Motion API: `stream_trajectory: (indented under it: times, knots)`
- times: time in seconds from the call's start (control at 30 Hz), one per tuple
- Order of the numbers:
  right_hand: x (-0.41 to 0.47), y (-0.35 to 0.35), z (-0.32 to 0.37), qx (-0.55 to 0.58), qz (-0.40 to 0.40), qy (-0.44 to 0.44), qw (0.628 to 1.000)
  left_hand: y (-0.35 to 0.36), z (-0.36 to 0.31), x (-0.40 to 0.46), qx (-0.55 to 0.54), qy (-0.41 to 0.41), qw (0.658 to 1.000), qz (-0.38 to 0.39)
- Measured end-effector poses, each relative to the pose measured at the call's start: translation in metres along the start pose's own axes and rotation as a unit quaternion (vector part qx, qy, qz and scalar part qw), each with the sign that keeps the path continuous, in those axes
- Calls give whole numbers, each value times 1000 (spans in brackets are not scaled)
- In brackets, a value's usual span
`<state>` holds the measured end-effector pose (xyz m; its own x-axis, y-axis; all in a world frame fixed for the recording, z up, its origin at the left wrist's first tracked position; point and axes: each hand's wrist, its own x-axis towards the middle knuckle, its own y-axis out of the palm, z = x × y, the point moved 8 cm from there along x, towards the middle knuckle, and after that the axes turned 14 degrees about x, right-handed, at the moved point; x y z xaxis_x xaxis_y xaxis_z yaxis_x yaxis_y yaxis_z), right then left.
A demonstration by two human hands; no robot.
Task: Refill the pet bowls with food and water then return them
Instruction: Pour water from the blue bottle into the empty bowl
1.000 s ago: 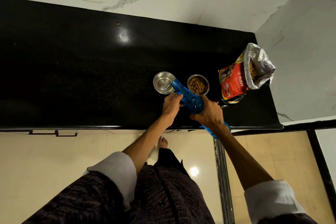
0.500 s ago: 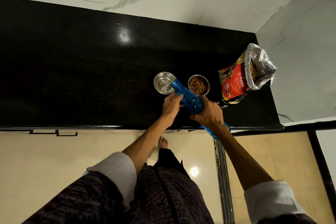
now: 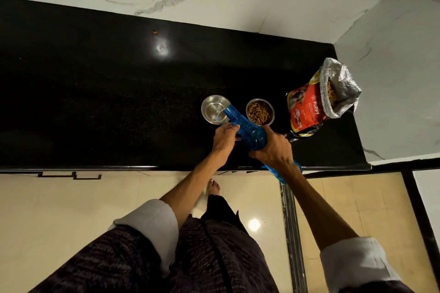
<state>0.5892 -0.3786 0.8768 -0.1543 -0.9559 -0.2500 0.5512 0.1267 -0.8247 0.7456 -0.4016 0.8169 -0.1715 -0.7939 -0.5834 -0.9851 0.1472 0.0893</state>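
On the black tabletop [image 3: 95, 93] two small steel bowls stand side by side near the front edge. By the look of it the food half is done: the food bowl [image 3: 260, 112] on the right is heaped with brown kibble, and the open puppy-food bag [image 3: 316, 104] stands just beyond it by the wall. The water half is under way. A blue water bottle [image 3: 245, 129] is tilted with its mouth over the near rim of the water bowl [image 3: 214, 109], and a thin stream runs into a shallow pool; the bowl looks far from full. The right hand [image 3: 273, 152] grips the bottle's body, fingers wrapped around it. The left hand [image 3: 225, 138] steadies the neck, fingers curled against it. Left to do, as I judge it: finish the pour, then carry both bowls back.
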Motion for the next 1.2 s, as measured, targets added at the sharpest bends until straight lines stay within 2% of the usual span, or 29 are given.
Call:
stream_trajectory:
  times: [1.2]
  knots:
    - [1,3,6,-1,10,10,1000,-5,0,3,1,-1,1000,-3]
